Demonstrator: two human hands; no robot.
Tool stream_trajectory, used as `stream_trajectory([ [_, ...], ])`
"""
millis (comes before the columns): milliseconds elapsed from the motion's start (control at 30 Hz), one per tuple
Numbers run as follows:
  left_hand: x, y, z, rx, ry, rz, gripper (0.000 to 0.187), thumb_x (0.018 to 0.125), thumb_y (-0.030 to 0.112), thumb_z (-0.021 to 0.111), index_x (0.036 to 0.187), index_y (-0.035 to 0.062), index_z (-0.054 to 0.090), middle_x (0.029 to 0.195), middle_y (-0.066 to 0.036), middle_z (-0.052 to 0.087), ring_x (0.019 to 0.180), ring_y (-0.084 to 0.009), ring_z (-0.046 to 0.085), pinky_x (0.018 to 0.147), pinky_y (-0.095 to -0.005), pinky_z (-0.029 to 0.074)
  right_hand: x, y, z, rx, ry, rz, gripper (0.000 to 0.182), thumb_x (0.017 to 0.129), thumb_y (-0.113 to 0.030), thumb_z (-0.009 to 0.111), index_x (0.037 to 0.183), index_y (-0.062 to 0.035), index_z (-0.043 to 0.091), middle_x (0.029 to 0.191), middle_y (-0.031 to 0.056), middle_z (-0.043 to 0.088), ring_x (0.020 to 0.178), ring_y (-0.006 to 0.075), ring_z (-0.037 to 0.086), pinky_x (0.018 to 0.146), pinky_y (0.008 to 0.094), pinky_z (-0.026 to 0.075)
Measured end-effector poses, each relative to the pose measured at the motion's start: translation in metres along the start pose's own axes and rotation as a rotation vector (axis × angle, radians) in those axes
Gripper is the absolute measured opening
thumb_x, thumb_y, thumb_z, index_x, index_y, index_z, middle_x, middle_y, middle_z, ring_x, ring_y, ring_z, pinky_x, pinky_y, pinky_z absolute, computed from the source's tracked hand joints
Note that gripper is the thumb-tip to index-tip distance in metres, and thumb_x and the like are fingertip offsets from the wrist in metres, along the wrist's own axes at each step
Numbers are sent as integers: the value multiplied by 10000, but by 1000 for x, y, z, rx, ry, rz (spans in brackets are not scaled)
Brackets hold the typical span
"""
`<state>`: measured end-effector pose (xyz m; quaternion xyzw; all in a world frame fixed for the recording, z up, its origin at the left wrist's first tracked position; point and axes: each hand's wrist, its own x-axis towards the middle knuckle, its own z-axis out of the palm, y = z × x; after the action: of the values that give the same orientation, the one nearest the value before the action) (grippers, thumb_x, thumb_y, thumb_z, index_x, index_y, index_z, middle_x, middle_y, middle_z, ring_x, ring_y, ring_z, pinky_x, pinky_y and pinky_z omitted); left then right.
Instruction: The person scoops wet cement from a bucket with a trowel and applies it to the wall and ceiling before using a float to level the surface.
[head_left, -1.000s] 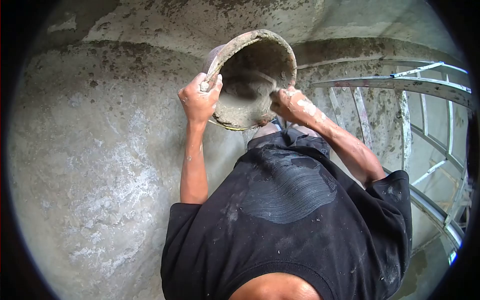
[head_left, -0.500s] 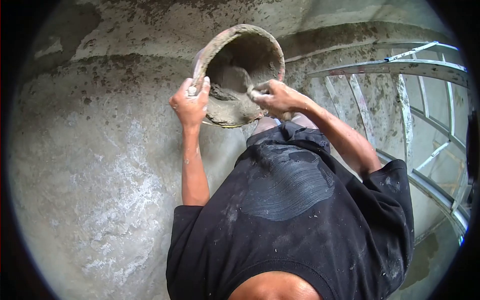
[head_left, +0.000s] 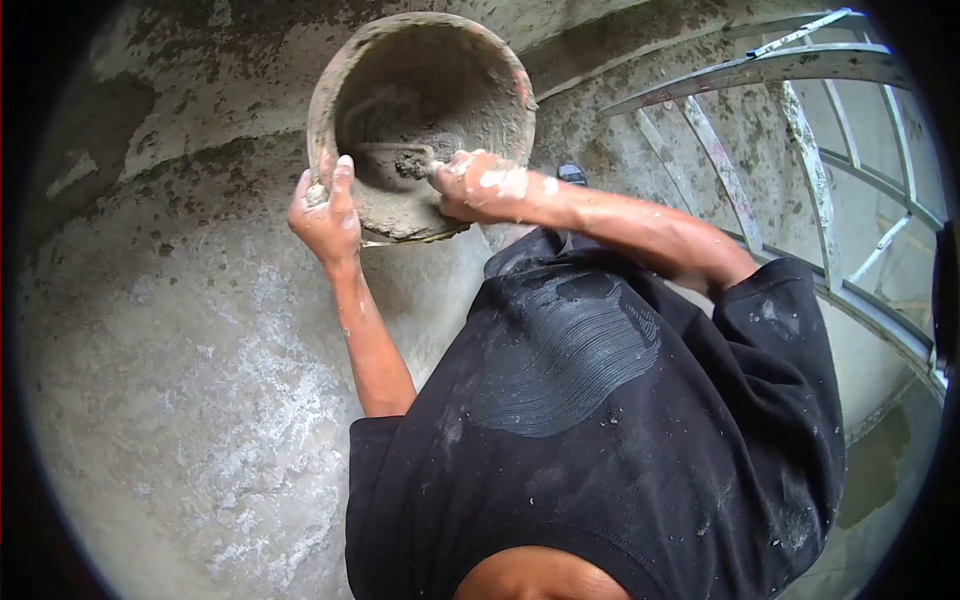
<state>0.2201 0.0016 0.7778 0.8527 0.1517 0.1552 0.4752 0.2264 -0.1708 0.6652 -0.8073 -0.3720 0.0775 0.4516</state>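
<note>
A mortar-caked bucket is tilted so that its open mouth faces me. My left hand grips the bucket's near left rim, with the thumb up on the edge. At the lower right of the mouth, my right hand is closed around the handle of a trowel, and that tool reaches inside the bucket. Grey wet mortar lies along the lower inner wall. The trowel's blade is partly blurred and hard to tell from the mortar.
A metal ladder-like frame leans at the right. Behind the bucket runs a mortar-spattered concrete wall. The concrete floor at the left has white patches. A dark shoe tip shows beyond my right forearm.
The bucket and my left hand have shifted left in view. My right hand has moved left with the trowel, deeper across the bucket's mouth, and the forearm now lies flatter.
</note>
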Motion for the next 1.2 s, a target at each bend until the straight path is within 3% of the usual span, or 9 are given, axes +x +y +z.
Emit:
stream_trajectory([
  [167,6,-5,-16,-30,66,-39,248,768,69,682,934,-96,600,865,-46,623,725,-59,531,603,-166,412,-1,7,-39,-42,-199,170,385,766,-266,544,890,97,522,745,277,587,737,378,612,653,449,491],
  [367,-4,6,-5,35,26,32,228,765,121,697,867,-62,608,651,13,557,509,-32,446,440,-195,354,37,-19,-27,382,31,568,449,845,-312,503,936,127,531,828,322,579,841,426,591,745,452,479],
  [567,-1,3,-6,73,22,45,199,770,116,693,825,-52,601,621,19,542,489,-28,443,423,-205,353,35,-20,-18,38,-173,248,288,777,-259,567,855,15,608,852,226,612,789,365,617,614,417,503],
  [633,4,2,-12,21,69,84,215,770,116,693,827,-68,600,657,-3,588,516,-33,450,441,-196,363,24,1,-25,-487,-363,-635,262,715,-243,596,829,-8,606,806,189,619,747,338,627,614,414,510],
  [700,3,4,-23,96,71,8,227,763,127,701,819,-71,606,705,-23,628,556,-38,473,469,-197,385,6,-4,-49,-215,-260,22,225,681,-210,592,802,-20,595,772,184,614,726,340,624,617,419,514],
  [900,0,1,-31,407,2,235,192,745,134,717,814,-27,638,588,32,526,548,-25,420,479,-209,368,4,16,-50,-491,107,-8,221,762,-140,507,928,4,532,683,147,556,592,284,583,505,367,482],
  [1033,1,-13,-21,336,49,260,196,724,190,709,690,28,605,526,-78,538,475,-92,465,471,-282,386,-5,6,-20,-421,-201,158,212,784,-140,498,892,39,531,805,161,572,763,269,592,627,368,490],
  [1167,-7,-16,-13,410,13,345,221,713,184,709,643,34,563,513,-112,522,421,-201,465,450,-313,382,-11,-3,-14,-504,-471,-107,308,777,-231,561,897,52,551,816,198,599,798,278,617,663,358,498],
  [1200,-9,-15,-12,435,-3,324,231,714,184,705,633,34,550,507,-124,505,417,-246,452,444,-323,385,-7,-9,-24,-215,-406,167,349,779,-277,576,895,52,563,795,188,605,761,265,623,652,353,501],
])
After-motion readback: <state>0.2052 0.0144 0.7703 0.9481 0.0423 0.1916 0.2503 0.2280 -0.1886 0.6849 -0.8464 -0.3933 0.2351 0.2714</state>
